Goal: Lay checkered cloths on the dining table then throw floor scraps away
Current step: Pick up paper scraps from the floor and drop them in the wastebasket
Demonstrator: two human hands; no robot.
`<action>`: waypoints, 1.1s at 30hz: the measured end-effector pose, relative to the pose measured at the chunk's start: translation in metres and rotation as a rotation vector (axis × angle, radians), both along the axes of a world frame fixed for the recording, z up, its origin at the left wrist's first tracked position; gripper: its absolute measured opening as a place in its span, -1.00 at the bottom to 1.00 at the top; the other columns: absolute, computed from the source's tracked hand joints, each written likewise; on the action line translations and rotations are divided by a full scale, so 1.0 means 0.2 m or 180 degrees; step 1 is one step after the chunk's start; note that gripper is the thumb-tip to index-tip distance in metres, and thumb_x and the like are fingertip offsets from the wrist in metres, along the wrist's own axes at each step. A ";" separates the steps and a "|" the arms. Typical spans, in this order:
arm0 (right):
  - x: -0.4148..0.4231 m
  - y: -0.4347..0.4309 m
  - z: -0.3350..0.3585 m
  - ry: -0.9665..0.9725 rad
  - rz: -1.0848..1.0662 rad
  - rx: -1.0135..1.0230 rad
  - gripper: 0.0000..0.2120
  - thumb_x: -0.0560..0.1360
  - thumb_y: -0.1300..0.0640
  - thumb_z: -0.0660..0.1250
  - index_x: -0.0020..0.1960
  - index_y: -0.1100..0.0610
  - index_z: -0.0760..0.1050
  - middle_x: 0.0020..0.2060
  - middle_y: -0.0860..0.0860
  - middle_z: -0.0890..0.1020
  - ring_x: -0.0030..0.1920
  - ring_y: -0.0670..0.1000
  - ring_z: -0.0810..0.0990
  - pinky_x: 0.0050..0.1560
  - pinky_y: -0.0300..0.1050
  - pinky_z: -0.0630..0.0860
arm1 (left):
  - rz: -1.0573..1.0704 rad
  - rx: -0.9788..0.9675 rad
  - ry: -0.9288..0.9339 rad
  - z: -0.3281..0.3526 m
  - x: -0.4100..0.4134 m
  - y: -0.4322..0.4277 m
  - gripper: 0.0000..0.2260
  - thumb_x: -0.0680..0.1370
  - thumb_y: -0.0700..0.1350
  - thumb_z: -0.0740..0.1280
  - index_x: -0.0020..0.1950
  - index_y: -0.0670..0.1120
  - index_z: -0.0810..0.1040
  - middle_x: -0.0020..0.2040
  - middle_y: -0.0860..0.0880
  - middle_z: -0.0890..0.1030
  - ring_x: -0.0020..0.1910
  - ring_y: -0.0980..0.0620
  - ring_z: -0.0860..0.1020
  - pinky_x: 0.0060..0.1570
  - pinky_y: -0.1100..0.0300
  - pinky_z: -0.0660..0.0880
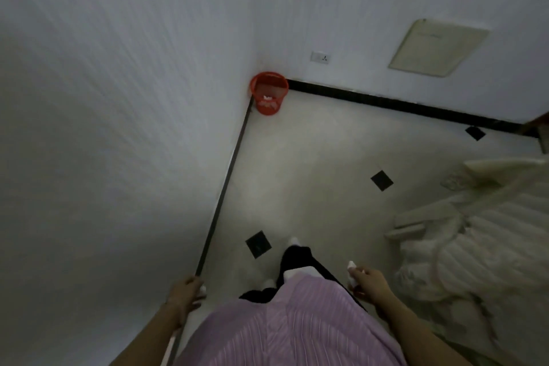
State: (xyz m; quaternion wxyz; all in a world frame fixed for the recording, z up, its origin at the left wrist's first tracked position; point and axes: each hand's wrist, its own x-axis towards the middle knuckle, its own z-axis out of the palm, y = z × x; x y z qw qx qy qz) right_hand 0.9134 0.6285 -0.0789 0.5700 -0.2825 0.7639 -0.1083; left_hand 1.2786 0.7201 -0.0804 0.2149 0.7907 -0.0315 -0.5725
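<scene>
Well ahead of right hand (368,281) with white scrap (352,267): red bin (269,92).

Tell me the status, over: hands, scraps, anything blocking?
Left hand and right hand each grip white scraps. Red bin in corner ahead. Nothing blocking the floor.

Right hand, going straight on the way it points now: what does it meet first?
The right hand, gripping a scrap, points forward-left over bare floor; nothing stands in that line until, probably, the skirting short of the red bin. Depth unclear.
</scene>
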 end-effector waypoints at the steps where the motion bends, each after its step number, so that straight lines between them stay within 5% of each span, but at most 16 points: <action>1: 0.01 -0.07 -0.01 0.0048 0.0008 0.0052 -0.69 0.55 0.16 0.30 -0.33 0.27 0.42 -0.43 0.14 0.45 -0.44 0.04 0.40 -0.38 -0.20 0.36 | -0.0027 -0.0161 0.0033 -0.01 0.02 -0.17 -0.85 0.58 -0.24 0.23 0.10 -0.27 0.49 -0.02 -0.22 0.52 -0.22 -0.10 0.50 -0.19 0.14 0.46; 5: 0.09 -0.43 -0.05 0.0286 0.0358 0.0170 -0.53 0.56 0.15 0.29 -0.51 0.17 0.31 -0.58 0.05 0.38 -0.48 0.00 0.32 -0.42 -0.16 0.24 | -0.0035 -0.0569 0.0092 -0.05 0.07 -0.84 -0.88 0.59 -0.21 0.23 0.06 -0.23 0.50 0.01 -0.23 0.53 -0.25 -0.04 0.52 -0.25 0.18 0.50; 11: 0.26 -1.16 -0.06 0.0363 0.0954 0.0320 -0.62 0.61 0.11 0.18 -0.35 0.23 0.33 -0.43 0.09 0.38 -0.39 -0.03 0.31 -0.39 -0.18 0.22 | -0.0101 -0.0441 0.0037 -0.05 0.17 -1.59 -0.91 0.57 -0.22 0.25 0.01 -0.21 0.51 -0.03 -0.21 0.53 -0.30 -0.01 0.52 -0.50 0.33 0.51; 14: 0.37 -1.57 -0.03 0.0137 0.0646 0.0226 -0.63 0.61 0.15 0.20 -0.37 0.19 0.32 -0.52 0.04 0.40 -0.46 -0.03 0.34 -0.47 -0.27 0.30 | -0.0171 -0.0380 -0.0013 -0.05 0.27 -1.84 -0.91 0.57 -0.24 0.24 -0.02 -0.25 0.51 -0.09 -0.21 0.54 -0.30 -0.03 0.51 -0.40 0.24 0.50; 19: 0.60 -2.24 0.06 0.0059 0.0554 -0.0109 -0.78 0.58 0.10 0.26 -0.16 0.21 0.38 -0.28 0.16 0.46 -0.36 0.01 0.49 -0.31 -0.20 0.44 | 0.0124 -0.0105 0.0076 -0.06 0.48 -2.16 -0.91 0.58 -0.25 0.22 -0.06 -0.23 0.51 -0.18 -0.19 0.56 -0.28 -0.06 0.51 -0.35 0.19 0.45; 23: 0.81 -2.76 0.06 -0.0042 0.0373 -0.0253 -0.80 0.56 0.12 0.28 -0.19 0.21 0.46 -0.26 0.17 0.53 -0.33 0.03 0.55 -0.25 -0.17 0.51 | 0.0170 0.0151 0.0041 -0.15 0.65 -2.46 -0.90 0.57 -0.26 0.23 -0.02 -0.26 0.51 -0.12 -0.21 0.56 -0.25 -0.10 0.50 -0.33 0.17 0.40; 29: 1.13 -3.38 0.05 -0.0244 0.0207 -0.0195 -0.85 0.56 0.16 0.28 -0.16 0.19 0.51 -0.25 0.13 0.59 -0.31 0.01 0.57 -0.25 -0.19 0.51 | -0.0323 0.0088 0.0103 -0.19 0.70 -3.23 -0.73 0.56 -0.28 0.23 -0.36 -0.20 0.47 -0.39 -0.12 0.47 -0.38 0.00 0.38 -0.36 0.23 0.28; 33: 1.27 -3.69 0.03 -0.0446 0.0099 -0.0111 -0.86 0.56 0.18 0.27 -0.16 0.17 0.51 -0.23 0.11 0.60 -0.28 0.01 0.57 -0.23 -0.19 0.52 | -0.0332 -0.0326 0.0253 -0.16 0.55 -3.79 -0.87 0.56 -0.24 0.24 -0.15 -0.17 0.54 -0.29 -0.11 0.53 -0.31 -0.01 0.49 -0.32 0.24 0.46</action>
